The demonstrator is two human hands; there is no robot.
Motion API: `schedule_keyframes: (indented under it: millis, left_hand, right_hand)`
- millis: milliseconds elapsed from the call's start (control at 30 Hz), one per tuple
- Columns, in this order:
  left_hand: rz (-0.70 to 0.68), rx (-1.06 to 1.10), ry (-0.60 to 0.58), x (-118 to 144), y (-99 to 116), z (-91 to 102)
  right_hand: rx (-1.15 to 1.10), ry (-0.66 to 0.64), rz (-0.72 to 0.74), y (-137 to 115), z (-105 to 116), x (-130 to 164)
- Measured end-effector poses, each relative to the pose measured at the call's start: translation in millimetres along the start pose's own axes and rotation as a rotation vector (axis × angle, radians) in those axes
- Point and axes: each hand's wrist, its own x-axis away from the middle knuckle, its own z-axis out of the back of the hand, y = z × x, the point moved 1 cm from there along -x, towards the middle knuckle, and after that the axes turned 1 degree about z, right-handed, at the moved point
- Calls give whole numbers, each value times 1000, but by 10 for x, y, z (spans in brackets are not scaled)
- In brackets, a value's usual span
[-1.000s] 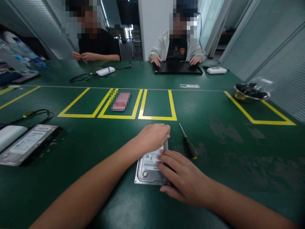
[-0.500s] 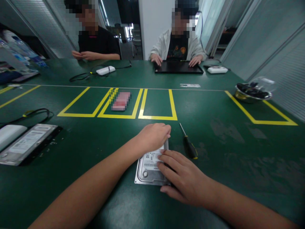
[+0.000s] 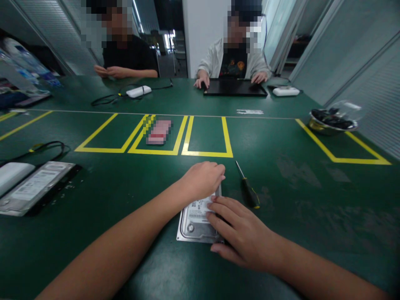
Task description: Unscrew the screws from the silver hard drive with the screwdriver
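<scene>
Right of the hard drive, a screwdriver.

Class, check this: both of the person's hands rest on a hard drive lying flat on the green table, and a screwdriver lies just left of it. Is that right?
One detail is wrong. In the head view the screwdriver lies just right of the hard drive, not left. Both the left hand and right hand do rest on the drive, flat on the green table.

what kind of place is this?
Probably an electronics workbench: a green table marked with yellow tape boxes, a hard drive under both hands, and a screwdriver beside it.
</scene>
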Motion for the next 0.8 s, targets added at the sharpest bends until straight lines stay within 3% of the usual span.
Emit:
schedule_keyframes:
  millis: [800]
  left_hand:
    - [1,44,27,-7,-30,-47]
  right_hand:
    - [6,14,11,21,-28,-1]
